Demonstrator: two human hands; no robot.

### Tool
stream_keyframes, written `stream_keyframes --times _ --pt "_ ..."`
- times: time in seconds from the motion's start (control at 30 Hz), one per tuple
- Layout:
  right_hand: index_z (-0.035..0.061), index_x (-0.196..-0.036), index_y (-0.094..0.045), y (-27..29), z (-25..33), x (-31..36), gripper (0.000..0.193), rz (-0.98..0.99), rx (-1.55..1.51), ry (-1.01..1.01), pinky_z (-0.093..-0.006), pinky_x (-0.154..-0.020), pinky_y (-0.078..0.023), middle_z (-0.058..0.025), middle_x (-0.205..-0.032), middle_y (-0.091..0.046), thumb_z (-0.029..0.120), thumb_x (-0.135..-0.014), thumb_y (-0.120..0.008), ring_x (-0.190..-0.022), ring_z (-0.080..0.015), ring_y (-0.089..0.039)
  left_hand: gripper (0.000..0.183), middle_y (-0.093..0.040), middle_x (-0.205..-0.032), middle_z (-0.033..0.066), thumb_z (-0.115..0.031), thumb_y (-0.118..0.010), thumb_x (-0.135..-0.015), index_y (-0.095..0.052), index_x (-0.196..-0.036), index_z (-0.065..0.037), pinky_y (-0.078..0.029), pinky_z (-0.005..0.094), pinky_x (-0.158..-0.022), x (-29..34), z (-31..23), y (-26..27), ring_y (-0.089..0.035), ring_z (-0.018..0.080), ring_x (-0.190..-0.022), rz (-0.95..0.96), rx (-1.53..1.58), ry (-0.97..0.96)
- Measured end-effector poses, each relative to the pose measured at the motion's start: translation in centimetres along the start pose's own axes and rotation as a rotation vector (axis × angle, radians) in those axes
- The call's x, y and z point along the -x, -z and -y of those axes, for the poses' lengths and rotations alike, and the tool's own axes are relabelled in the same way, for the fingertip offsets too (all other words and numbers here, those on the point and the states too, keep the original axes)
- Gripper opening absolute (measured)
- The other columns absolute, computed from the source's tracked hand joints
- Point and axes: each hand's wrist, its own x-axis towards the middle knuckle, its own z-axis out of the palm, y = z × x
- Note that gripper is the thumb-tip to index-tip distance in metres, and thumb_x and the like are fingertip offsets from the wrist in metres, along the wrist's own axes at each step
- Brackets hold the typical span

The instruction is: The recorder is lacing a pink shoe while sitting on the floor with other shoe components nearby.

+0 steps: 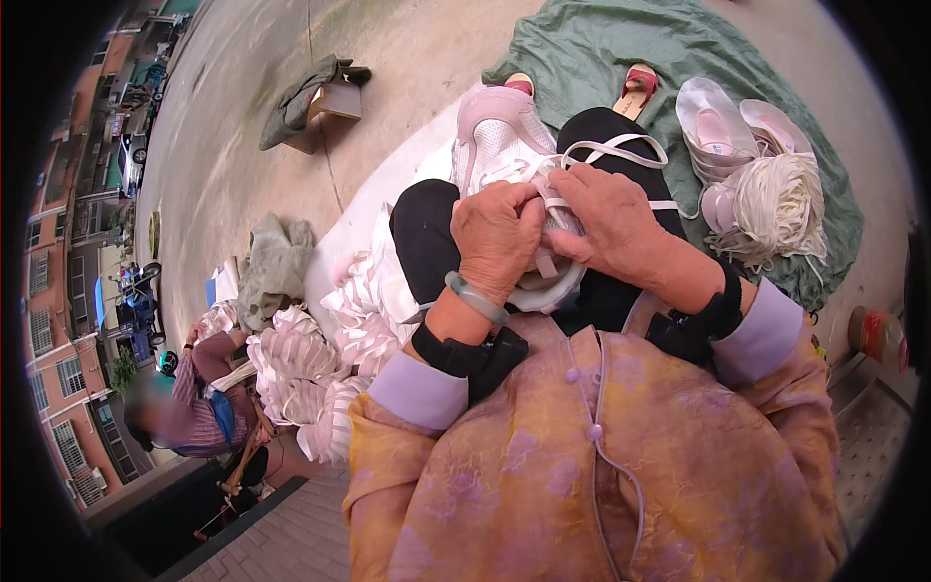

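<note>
A white and pale pink sneaker (504,131) rests on my lap between my black-clad knees, toe pointing away from me. Curled over the left side of its lacing area, my left hand (497,233) is closed on the shoe; its fingertips are partly hidden. My right hand (616,221) is closed at the right side of the opening, with a flat white shoelace (621,148) pinched between thumb and fingers. The lace's loose part loops over my right knee, and another stretch trails to the right. Both hands nearly meet above the tongue.
Right of my knee, a bundle of white laces (784,209) and pale shoes (713,121) lie on a green cloth (572,48). Red sandals (637,85) stand on it. Heaped pale pink shoes (301,364) lie left, near a seated person (208,407). A cardboard box (335,102) stands farther off.
</note>
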Motion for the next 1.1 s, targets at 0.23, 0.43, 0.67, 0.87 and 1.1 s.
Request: stream_keyframes --times 0.23,0.43,0.67,0.87,1.1 --pt "0.0007 -0.089 -0.051 -1.2 -0.4 0.4 0.022 -0.089 -0.038 -0.081 -0.0428 -0.067 -0.046 -0.0158 -0.082 -0.053 0.01 -0.07 -0.058 -0.077 -0.0343 -0.056 0.015 -0.062 -0.064 0.0081 -0.016 -0.066 -0.072 -0.068 -0.081 -0.004 -0.046 0.0271 -0.057 0.0 -0.5 -0.6 -0.06 0.0169 -0.055 0.002 -0.043 0.032" --pt "0.0009 -0.094 -0.054 -1.7 -0.4 0.7 0.024 -0.102 -0.088 -0.111 -0.0414 -0.068 -0.046 -0.0159 -0.083 -0.054 0.008 -0.071 -0.058 -0.079 -0.0339 -0.056 0.011 -0.058 -0.068 0.0085 -0.016 -0.066 -0.074 -0.065 -0.076 -0.005 -0.042 0.0315 -0.051 0.1 -0.7 -1.0 -0.057 0.0234 -0.054 -0.058 -0.137 -0.084" --pt "0.002 -0.106 -0.053 -1.3 -0.3 0.8 0.034 -0.11 -0.083 -0.137 -0.041 -0.068 -0.047 -0.0158 -0.082 -0.055 0.007 -0.073 -0.057 -0.08 -0.0326 -0.058 0.004 -0.055 -0.076 0.0065 -0.011 -0.061 -0.076 -0.062 -0.077 -0.008 -0.041 0.0358 -0.055 -1.2 -1.7 0.1 -0.056 0.0266 -0.062 0.05 -0.281 -0.342" --pt "-0.0007 -0.118 -0.046 -2.5 -0.9 1.5 0.044 -0.201 -0.111 -0.137 -0.0412 -0.069 -0.048 -0.0173 -0.083 -0.057 0.007 -0.076 -0.054 -0.078 -0.0338 -0.058 0.005 -0.056 -0.092 0.0055 -0.008 -0.058 -0.07 -0.058 -0.074 -0.005 -0.04 0.0363 -0.057 0.0 -2.2 1.0 -0.055 0.0267 -0.07 0.069 -0.556 -0.535" --pt "-0.0001 -0.126 -0.041 -1.3 -1.5 2.4 0.054 -0.174 -0.231 -0.3 -0.0344 -0.067 -0.05 -0.0158 -0.086 -0.061 0.01 -0.077 -0.06 -0.073 -0.0292 -0.06 0.005 -0.055 -0.096 0.0209 0.008 -0.05 -0.075 -0.048 -0.074 0.004 -0.045 0.0345 -0.073 6.2 2.8 9.8 -0.055 0.0333 -0.081 -0.199 -0.409 -0.22"
